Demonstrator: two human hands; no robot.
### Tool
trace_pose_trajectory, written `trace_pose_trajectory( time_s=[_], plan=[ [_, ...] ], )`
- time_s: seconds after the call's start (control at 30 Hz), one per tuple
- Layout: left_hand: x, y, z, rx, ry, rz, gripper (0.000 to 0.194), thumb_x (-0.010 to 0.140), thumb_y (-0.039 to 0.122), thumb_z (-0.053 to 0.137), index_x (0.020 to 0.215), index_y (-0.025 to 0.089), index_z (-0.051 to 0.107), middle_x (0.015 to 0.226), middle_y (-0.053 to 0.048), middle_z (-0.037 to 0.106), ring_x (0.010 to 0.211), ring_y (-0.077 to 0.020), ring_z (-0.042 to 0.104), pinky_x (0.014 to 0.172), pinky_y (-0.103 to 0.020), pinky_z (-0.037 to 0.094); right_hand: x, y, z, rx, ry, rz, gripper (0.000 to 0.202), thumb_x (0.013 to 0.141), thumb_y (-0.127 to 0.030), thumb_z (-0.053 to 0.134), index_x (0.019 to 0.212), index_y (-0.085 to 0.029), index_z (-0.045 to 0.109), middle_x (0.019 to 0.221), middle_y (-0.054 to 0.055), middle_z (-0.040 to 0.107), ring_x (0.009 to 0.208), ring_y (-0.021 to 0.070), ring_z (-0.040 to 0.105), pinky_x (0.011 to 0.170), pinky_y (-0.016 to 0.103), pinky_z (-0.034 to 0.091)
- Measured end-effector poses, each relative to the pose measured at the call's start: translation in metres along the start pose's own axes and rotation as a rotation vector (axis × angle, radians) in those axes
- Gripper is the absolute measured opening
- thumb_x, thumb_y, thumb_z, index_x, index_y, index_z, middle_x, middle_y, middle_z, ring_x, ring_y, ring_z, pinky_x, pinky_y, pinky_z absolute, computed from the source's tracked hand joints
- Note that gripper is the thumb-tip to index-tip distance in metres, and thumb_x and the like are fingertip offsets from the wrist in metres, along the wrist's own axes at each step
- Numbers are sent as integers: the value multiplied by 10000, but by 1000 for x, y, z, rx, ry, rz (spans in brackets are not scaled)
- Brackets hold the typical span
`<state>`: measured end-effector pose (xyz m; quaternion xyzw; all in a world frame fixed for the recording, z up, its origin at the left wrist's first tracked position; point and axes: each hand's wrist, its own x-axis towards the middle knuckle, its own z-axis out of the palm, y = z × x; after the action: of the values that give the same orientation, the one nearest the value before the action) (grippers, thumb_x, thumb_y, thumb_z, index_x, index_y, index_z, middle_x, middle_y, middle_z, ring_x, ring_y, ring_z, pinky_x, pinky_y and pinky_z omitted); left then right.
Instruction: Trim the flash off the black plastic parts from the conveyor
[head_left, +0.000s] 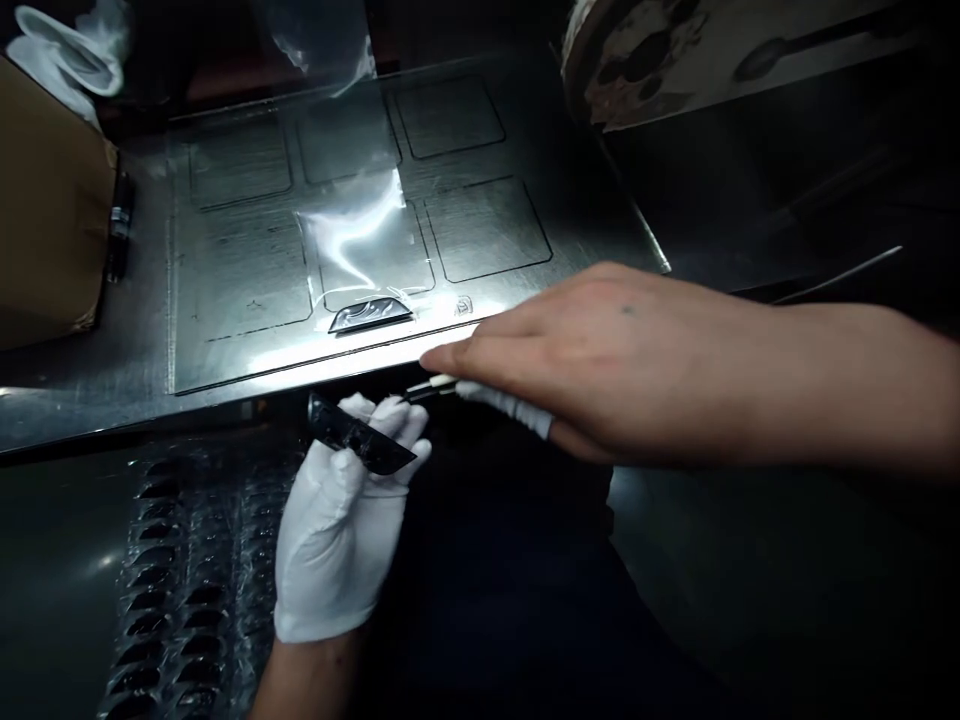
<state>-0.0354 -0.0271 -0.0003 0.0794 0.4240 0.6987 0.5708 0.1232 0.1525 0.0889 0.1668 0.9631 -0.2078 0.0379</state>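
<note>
My left hand (341, 530), in a white glove, grips a glossy black plastic piece (360, 435) with a slanted end between thumb and fingers. My right hand (570, 350) comes in from the right, its fingers closed around a slim tool (429, 386) with a pale shaft and dark tip. The tool's tip is close to the gloved fingertips; whether it touches them I cannot tell. White covering (510, 405) shows on some right-hand fingers. A similar black piece (371, 315) lies on the clear sheet near the table's front edge.
The metal table (142, 370) carries a clear sheet (247, 250) marked with rounded rectangles. A cardboard box (52, 200) and a black marker (118, 230) stand at left. Below, clear trays (180, 600) hold rows of black pieces. A large round-ended object (660, 60) is at upper right.
</note>
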Motion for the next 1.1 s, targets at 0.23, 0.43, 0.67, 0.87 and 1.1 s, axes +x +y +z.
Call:
trace_pose_trajectory(
  time_s=[0.23,0.43,0.67,0.87,1.1],
  plan=[
    [4,-1,1,1,4,95,241,960,299,708,1197,256,718,1158,-8,796,1098,-173,747,1101,-336,554,-6,-3,25,-89,61,-148,195,969,-181,570,1075,-210,730,837,12,737,645,178,641,536,320,346],
    [3,0,3,12,2,77,223,986,291,668,1201,250,713,1147,-11,785,1057,-160,753,1067,-296,569,-4,-3,30,-94,99,-166,229,997,-182,524,1057,-223,742,766,7,708,573,158,567,555,336,298],
    [5,0,6,59,63,99,184,968,259,693,1147,237,724,1125,-16,771,1056,-148,737,1048,-280,578,-7,-4,37,-155,97,-189,135,924,-154,625,989,-200,734,671,-7,643,485,131,465,512,324,199],
    [5,-2,9,139,83,203,186,983,212,665,1152,251,732,1135,-10,772,1102,-162,735,1060,-306,583,-8,-6,36,-154,76,-139,141,940,-180,622,1014,-200,741,714,-2,662,500,145,479,487,328,171],
    [3,-5,8,201,78,297,239,939,166,721,1164,245,736,1153,-1,788,1088,-170,750,1078,-333,579,-10,-17,34,-139,59,-126,269,929,-125,574,1136,-178,738,738,10,686,522,161,536,498,306,215]
  ],
)
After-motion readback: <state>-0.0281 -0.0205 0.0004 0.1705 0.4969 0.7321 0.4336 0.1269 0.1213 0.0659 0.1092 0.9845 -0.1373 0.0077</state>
